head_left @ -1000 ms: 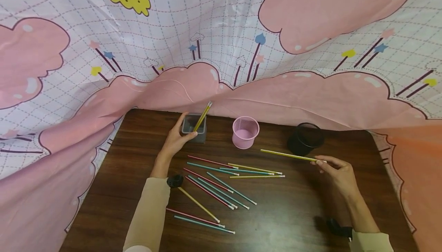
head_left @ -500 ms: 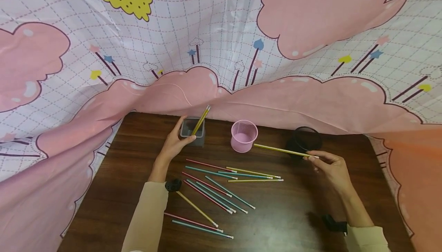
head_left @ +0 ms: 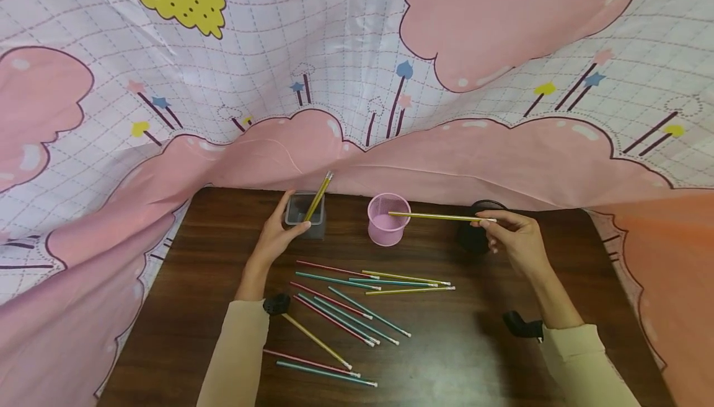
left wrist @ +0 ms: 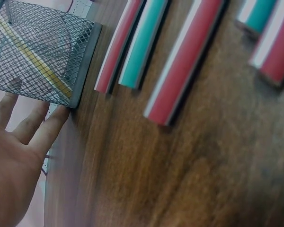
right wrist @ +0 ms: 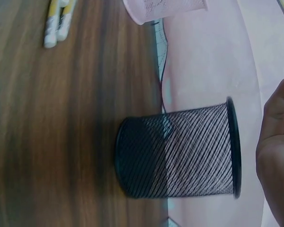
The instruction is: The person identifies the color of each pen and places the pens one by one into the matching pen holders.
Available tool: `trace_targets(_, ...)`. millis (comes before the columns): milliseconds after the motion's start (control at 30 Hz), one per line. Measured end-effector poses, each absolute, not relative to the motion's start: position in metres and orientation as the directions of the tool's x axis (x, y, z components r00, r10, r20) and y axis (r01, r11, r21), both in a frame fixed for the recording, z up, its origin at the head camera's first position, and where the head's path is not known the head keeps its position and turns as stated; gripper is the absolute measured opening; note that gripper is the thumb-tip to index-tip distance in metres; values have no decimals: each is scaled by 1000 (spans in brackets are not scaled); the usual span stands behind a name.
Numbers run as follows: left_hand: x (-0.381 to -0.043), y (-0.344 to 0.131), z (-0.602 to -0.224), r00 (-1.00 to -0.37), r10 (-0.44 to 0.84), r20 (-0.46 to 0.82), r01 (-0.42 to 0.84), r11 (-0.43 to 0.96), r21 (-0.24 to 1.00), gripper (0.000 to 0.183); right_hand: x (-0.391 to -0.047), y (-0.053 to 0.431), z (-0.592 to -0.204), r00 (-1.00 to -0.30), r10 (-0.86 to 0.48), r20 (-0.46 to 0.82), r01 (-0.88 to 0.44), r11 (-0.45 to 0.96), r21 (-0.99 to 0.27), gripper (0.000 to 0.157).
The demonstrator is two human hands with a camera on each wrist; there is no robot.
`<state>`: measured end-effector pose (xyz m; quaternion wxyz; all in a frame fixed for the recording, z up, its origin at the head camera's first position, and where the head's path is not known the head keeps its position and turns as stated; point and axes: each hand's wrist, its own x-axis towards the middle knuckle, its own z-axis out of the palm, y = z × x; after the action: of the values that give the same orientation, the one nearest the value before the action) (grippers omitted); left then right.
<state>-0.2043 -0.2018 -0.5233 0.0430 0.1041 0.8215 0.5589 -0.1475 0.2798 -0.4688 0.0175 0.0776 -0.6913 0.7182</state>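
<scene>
My left hand (head_left: 277, 233) holds a square grey mesh pencil holder (head_left: 315, 230) at the back left, thumb at its near rim and index finger along its left side. Gold pencils (head_left: 319, 195) lean in it, eraser ends up; through the mesh in the left wrist view a yellow pencil (left wrist: 38, 68) slants to the bottom. My right hand (head_left: 515, 236) pinches another gold pencil (head_left: 435, 215) near its eraser end. It lies almost level, its far tip overlapping the opening of a round pink mesh pencil cup (head_left: 386, 238).
Behind the right hand stands a round black mesh pencil cup (right wrist: 180, 156), partly hidden in the head view. Several loose red, teal and gold pencils, such as a teal pencil (head_left: 326, 374), lie on the dark wooden table (head_left: 446, 357). A patterned cloth (head_left: 446, 165) hangs along the back edge.
My right hand has moved left and a little farther back with the gold pencil, bringing its tip from between the cups to the pink cup. The left hand stays on the grey holder.
</scene>
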Motion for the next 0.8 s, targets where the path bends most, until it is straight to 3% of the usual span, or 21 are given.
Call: trace_targets(800, -205, -201, -523, -977, 212, 22, 94, 335, 938, 80, -204, 216, -445, -960, -128, 251, -246, -48, -968, 23)
